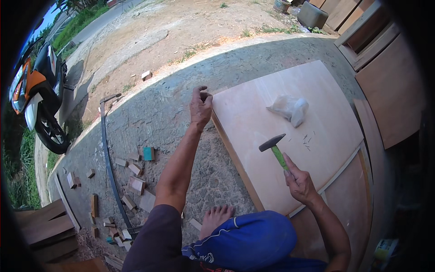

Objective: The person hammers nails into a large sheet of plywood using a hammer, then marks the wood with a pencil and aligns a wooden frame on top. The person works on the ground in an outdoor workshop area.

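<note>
My left hand (pixel 200 105) reaches out to the far left corner of a large pale plywood sheet (pixel 272 163) and pinches something small at its edge; what it pinches is too small to tell. A hammer (pixel 276 150) with a green handle and a dark head is gripped in my right hand (pixel 299 183), its head raised just above the sheet. Several small nails (pixel 307 141) lie scattered on the sheet near a crumpled clear plastic bag (pixel 289 108). My bare foot (pixel 215 218) and blue-trousered knee rest at the sheet's near edge.
Rough concrete ground (pixel 158 113) lies to the left, strewn with wood offcuts (pixel 133 181) and a long dark metal bar (pixel 108 158). A parked motorbike (pixel 38 95) stands at far left. Wooden frames and panels (pixel 385 68) lean at the right. Stacked planks (pixel 45 226) lie bottom left.
</note>
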`<action>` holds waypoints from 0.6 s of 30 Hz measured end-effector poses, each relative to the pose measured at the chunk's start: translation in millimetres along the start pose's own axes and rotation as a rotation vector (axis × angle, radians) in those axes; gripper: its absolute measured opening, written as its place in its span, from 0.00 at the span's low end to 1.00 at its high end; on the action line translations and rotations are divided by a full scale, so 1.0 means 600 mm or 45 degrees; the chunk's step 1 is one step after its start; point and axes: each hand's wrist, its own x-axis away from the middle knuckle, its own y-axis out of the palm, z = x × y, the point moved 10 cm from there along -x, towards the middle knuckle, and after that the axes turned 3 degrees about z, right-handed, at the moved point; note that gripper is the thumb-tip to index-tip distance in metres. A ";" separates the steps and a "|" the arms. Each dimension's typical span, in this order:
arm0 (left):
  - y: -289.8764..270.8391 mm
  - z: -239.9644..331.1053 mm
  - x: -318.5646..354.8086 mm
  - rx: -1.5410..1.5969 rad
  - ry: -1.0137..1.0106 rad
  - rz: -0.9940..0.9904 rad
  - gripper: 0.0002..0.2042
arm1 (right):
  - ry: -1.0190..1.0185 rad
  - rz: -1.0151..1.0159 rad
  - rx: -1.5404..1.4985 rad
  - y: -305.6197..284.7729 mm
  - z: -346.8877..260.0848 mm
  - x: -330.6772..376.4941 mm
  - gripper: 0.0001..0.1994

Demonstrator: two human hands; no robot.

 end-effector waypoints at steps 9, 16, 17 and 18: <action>0.001 -0.024 0.032 -0.233 0.123 0.108 0.18 | -0.014 0.208 -0.164 0.078 -0.089 -0.157 0.30; 0.002 -0.001 0.035 -0.449 0.153 0.163 0.15 | -0.323 0.354 0.086 0.135 -0.130 -0.263 0.30; 0.004 -0.003 0.034 -0.445 0.162 0.152 0.14 | -0.329 0.338 0.156 0.146 -0.133 -0.272 0.31; 0.001 -0.002 0.036 -0.455 0.172 0.139 0.14 | -0.336 0.319 0.210 0.158 -0.132 -0.280 0.31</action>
